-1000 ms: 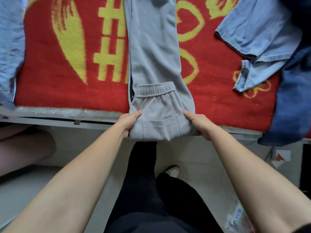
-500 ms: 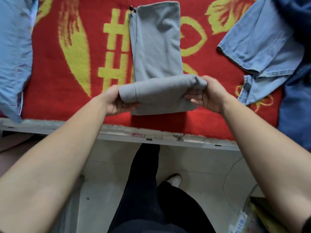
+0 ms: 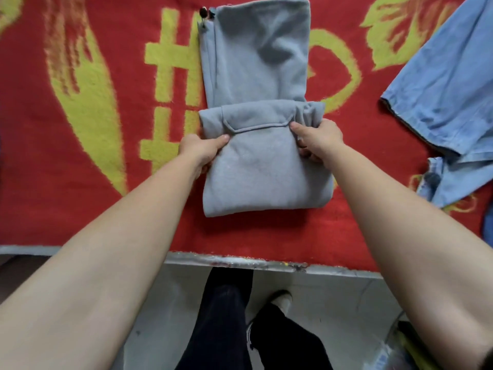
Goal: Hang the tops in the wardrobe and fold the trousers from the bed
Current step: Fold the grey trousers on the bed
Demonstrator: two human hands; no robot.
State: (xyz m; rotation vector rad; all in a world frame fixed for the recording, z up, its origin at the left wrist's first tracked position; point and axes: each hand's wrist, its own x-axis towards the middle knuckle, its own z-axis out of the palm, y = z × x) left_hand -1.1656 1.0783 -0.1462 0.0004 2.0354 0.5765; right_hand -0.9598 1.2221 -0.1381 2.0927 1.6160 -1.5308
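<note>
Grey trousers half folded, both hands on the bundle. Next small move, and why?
Probably flip the folded bundle of the grey trousers away from the body, onto their flat part beyond it. The left hand and right hand pinch the bundle at its sides, thumbs on top, and a flat length lies unfolded farther up the red blanket.

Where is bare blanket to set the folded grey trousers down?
Widest: the red-and-yellow blanket left of the grey fleece trousers. Next, the strip between them and the metal bed edge. Right is crowded: a narrower gap before the light blue denim garment.
</note>
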